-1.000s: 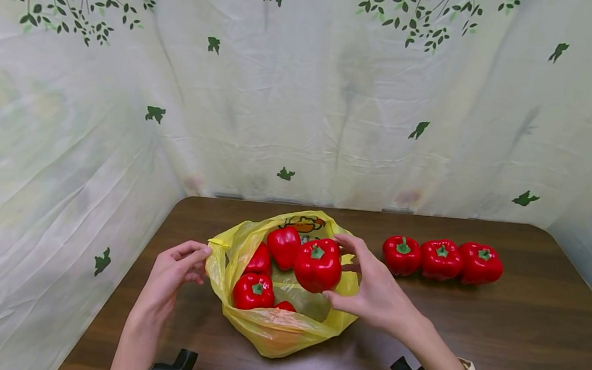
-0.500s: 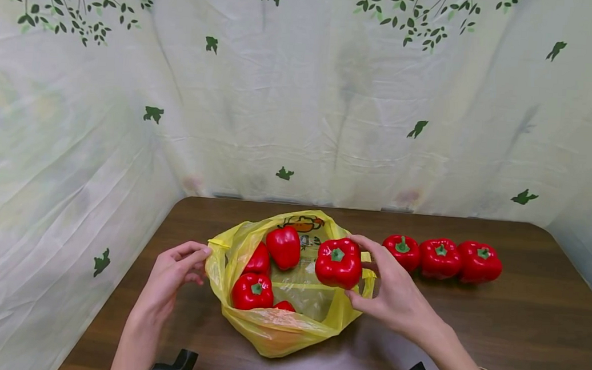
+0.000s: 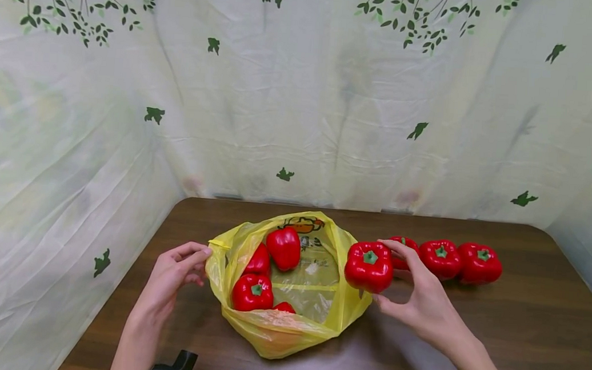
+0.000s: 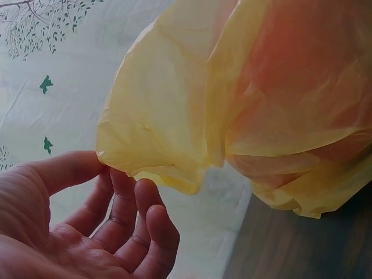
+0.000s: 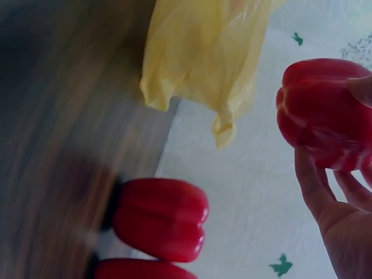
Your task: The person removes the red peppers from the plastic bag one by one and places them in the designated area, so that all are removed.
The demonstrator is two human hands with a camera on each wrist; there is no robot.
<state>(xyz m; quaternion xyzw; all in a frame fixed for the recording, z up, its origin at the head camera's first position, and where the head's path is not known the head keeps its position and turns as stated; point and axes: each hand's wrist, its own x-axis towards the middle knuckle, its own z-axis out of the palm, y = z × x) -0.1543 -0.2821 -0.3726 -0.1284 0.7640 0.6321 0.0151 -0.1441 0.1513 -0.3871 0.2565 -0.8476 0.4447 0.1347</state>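
A yellow plastic bag [image 3: 290,335] stands open on the table, with several red bell peppers in its left and front part. One pepper [image 3: 283,248] leans near the back wall; another pepper [image 3: 252,296] shows its green stem. My left hand [image 3: 173,279] pinches the bag's left rim between thumb and fingers, as the left wrist view confirms at the yellow film [image 4: 163,104]. My right hand [image 3: 429,306] grips a red bell pepper [image 3: 368,277] from its right side, stem facing the head camera. This pepper is held up by the bag's right rim.
Three more red bell peppers line up at the right back: one [image 3: 405,244] partly hidden behind the right hand, then a middle pepper [image 3: 440,259] and an outer pepper [image 3: 480,263]. The brown wooden table [image 3: 538,339] ends at a leaf-patterned curtain [image 3: 331,124].
My right hand has carried the pepper rightward, from over the bag's opening to its right rim. The left hand and the peppers in the bag have stayed in place.
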